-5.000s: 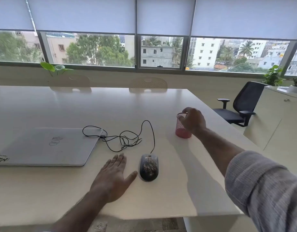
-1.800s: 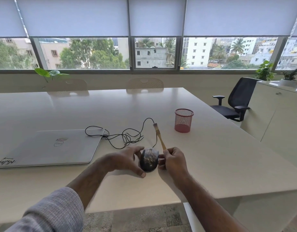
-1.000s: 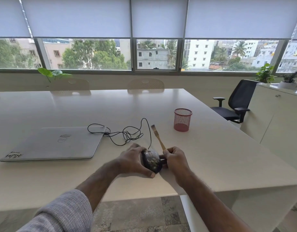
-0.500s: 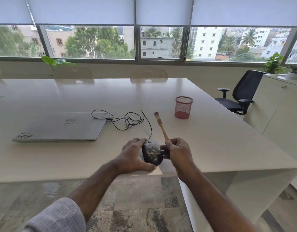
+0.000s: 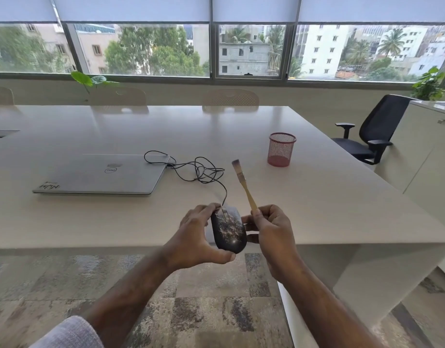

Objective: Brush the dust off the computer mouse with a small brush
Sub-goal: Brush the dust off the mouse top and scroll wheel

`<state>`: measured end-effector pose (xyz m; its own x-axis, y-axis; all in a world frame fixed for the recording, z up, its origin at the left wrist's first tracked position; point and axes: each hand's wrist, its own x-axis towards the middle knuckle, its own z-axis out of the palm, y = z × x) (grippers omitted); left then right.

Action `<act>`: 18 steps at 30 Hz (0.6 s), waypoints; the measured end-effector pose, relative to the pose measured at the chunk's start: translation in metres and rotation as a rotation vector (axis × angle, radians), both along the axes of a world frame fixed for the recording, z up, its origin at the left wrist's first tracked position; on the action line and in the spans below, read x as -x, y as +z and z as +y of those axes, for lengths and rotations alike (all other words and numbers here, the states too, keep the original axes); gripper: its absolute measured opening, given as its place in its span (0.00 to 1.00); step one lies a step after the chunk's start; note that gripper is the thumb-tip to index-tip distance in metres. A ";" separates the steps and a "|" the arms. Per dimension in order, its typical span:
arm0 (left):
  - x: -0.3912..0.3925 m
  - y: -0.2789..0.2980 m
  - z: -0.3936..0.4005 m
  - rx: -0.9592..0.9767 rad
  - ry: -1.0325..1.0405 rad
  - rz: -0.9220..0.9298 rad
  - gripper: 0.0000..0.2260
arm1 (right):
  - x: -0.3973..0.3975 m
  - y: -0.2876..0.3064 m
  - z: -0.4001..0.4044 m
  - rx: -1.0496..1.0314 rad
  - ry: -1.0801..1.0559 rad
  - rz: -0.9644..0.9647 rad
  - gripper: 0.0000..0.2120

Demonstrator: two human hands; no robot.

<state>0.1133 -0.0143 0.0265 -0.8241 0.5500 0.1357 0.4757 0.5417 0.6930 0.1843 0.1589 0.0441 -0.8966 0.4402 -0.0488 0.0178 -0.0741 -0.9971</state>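
A: The computer mouse (image 5: 229,229) — where is it held, and how far can the brushing be judged to have gone?

B: It is held above the near edge of the table (image 5: 329,197), at about six o'clock from the laptop's (image 5: 100,174) right end. It is clasped by the left hand (image 5: 196,239), fingers curled over the far end and thumb under the near end. Its right side is touched by lower fingers of the right hand (image 5: 274,234).

A: And the small brush (image 5: 244,187)?

B: Its wooden handle is pinched by the right thumb and forefinger, bristles pointed up toward twelve o'clock, well apart from the mouse. So pickup seems done; sweeping is judged not yet begun.

A: How is the mouse seen to look?

B: A dark, glossy shell is seen, thickly speckled with pale dust across the top. Its cable (image 5: 198,172) is trailed off toward eleven o'clock in loose loops to the laptop. All the dust appears left to be removed
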 end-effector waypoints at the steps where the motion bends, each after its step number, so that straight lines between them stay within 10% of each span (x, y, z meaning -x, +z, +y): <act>1: -0.003 -0.001 -0.001 -0.021 0.004 -0.028 0.51 | -0.002 -0.001 -0.001 -0.011 0.001 0.006 0.06; 18: -0.029 -0.010 -0.013 -0.130 0.020 -0.047 0.58 | -0.020 -0.007 -0.011 -0.011 0.039 0.031 0.06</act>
<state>0.1426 -0.0274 0.0160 -0.8420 0.5134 0.1656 0.4306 0.4548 0.7796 0.2046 0.1476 0.0375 -0.9140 0.4054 -0.0156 -0.0108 -0.0626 -0.9980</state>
